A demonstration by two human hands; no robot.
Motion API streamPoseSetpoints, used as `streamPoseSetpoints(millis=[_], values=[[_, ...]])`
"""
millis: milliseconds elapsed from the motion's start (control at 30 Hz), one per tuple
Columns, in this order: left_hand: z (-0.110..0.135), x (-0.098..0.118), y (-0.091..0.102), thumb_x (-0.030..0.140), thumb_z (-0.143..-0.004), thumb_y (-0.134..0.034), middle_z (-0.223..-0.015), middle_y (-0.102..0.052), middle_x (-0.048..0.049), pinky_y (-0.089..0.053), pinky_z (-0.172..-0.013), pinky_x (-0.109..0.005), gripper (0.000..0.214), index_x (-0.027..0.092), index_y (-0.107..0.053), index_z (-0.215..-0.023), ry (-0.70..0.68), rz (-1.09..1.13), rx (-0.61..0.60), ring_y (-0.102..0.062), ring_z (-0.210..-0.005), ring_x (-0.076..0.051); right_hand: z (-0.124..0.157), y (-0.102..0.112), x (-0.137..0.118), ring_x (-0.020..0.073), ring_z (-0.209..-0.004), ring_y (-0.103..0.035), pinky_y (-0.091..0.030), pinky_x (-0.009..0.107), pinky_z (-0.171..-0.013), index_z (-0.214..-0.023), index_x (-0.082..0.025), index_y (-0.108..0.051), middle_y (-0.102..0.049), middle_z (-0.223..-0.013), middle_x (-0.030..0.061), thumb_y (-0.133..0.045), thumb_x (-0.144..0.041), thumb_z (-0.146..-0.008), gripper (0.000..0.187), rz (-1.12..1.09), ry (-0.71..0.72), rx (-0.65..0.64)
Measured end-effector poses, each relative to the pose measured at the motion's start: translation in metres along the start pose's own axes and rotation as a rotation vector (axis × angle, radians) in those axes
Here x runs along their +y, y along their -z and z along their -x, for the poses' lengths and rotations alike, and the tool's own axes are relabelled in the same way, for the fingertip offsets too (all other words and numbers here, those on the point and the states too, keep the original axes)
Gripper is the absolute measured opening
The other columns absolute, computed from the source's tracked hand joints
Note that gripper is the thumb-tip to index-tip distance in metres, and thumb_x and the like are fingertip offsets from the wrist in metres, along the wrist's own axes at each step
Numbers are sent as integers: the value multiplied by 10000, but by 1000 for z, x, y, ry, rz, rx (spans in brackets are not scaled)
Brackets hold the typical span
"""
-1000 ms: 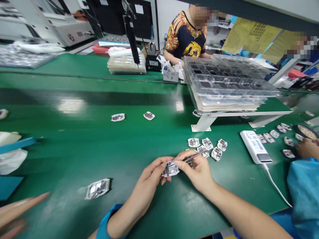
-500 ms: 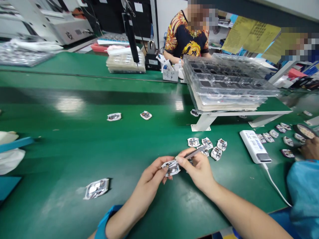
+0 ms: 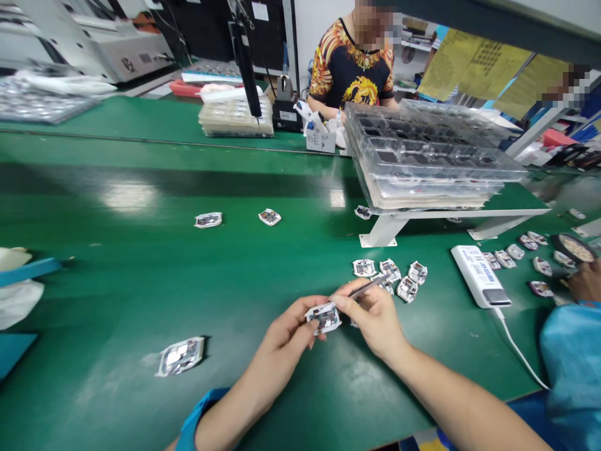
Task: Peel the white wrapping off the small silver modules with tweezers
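My left hand [image 3: 286, 335] pinches a small white-framed watch case [image 3: 323, 317] with electronic parts showing inside. Metal tweezers [image 3: 370, 285] are gripped in my right hand [image 3: 373, 316], whose thumb and index finger meet at the case's upper right edge. The tweezers' tips are hard to make out behind those fingers. Just beyond my right hand, several similar cases [image 3: 407, 289] lie in a loose group on the green surface. Another case [image 3: 181, 357] rests to the left of my left forearm.
Two more cases [image 3: 208, 220] [image 3: 270, 217] lie farther back. Clear plastic trays [image 3: 432, 156] are stacked on a white-legged stand [image 3: 385, 230]. A white corded device [image 3: 481, 275] lies at right, near a co-worker's hand [image 3: 585, 282]. Another person [image 3: 352, 69] is across the bench.
The cases farther back have shifted slightly left. Over the held case, the tweezers' tips have drawn back, exposing more of its inside. Both hands stay nearly in place.
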State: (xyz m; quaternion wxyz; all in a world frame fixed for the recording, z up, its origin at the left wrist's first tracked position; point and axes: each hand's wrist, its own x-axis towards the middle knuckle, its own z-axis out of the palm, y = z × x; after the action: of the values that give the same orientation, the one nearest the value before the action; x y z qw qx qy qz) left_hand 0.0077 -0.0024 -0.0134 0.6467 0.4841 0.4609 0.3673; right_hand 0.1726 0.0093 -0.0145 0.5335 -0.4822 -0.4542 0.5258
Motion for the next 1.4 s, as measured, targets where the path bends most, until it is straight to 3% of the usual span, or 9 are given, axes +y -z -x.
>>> streamPoseSetpoints(millis=[433,833,967,1067,1133,1200,1300,1333,1400], values=[[-2,9,2,308,-785,-663,-727,-661,-13,-438,-606,-270,309,181,-693,-1066,24,3,23,-534,-625,-154,2,1,-6,173,-635,-658,-513,286,-606,-746,-200,-693,-726,-691,21,-745,-349,-768,159,73,52,-21],[-3,4,2,364,-846,-595,-725,-652,-17,-416,-593,-263,333,142,-676,-1081,53,7,56,-531,-624,-148,4,-1,-3,170,-661,-661,-520,285,-631,-773,-196,-702,-729,-713,20,-742,-335,-780,145,91,67,13],[-3,0,2,245,-723,-702,-911,-676,-40,-459,-710,-289,412,168,-609,-1117,30,-17,-26,-594,-762,-176,9,1,-4,181,-722,-687,-545,290,-688,-793,-211,-715,-745,-767,27,-761,-322,-767,123,87,131,76],[0,3,7,163,-712,-685,-872,-647,-12,-453,-673,-278,434,190,-574,-1130,-29,-164,-37,-587,-739,-173,9,3,-4,190,-752,-702,-557,287,-697,-802,-223,-721,-758,-793,36,-771,-323,-768,117,115,189,82],[4,10,20,178,-771,-655,-821,-636,8,-437,-629,-264,352,214,-572,-1110,-80,-307,14,-573,-692,-165,9,4,-4,202,-760,-710,-563,289,-668,-801,-223,-722,-761,-807,49,-770,-333,-771,123,151,204,78],[9,17,45,220,-804,-658,-854,-662,-5,-452,-669,-278,259,229,-591,-1054,-160,-487,108,-591,-730,-182,10,5,-4,206,-752,-718,-568,288,-645,-809,-230,-719,-764,-807,50,-768,-341,-773,126,169,211,76],[16,20,102,294,-795,-699,-1068,-694,-77,-438,-907,-361,247,221,-640,-1023,-310,-876,365,-603,-1012,-257,12,5,-5,204,-748,-726,-579,285,-650,-810,-237,-717,-769,-797,47,-772,-342,-768,125,179,229,74],[18,18,124,337,-804,-687,-1113,-690,-85,-417,-955,-386,253,227,-649,-1028,-308,-1020,460,-588,-1075,-277,13,5,-5,205,-743,-727,-580,282,-639,-810,-237,-718,-769,-796,49,-773,-342,-767,126,183,235,71],[23,11,164,364,-811,-659,-1136,-676,-131,-377,-993,-464,275,202,-659,-1032,-264,-1086,568,-559,-1126,-335,14,4,-6,209,-729,-726,-580,277,-601,-808,-232,-721,-767,-795,57,-773,-345,-764,131,188,242,64]])
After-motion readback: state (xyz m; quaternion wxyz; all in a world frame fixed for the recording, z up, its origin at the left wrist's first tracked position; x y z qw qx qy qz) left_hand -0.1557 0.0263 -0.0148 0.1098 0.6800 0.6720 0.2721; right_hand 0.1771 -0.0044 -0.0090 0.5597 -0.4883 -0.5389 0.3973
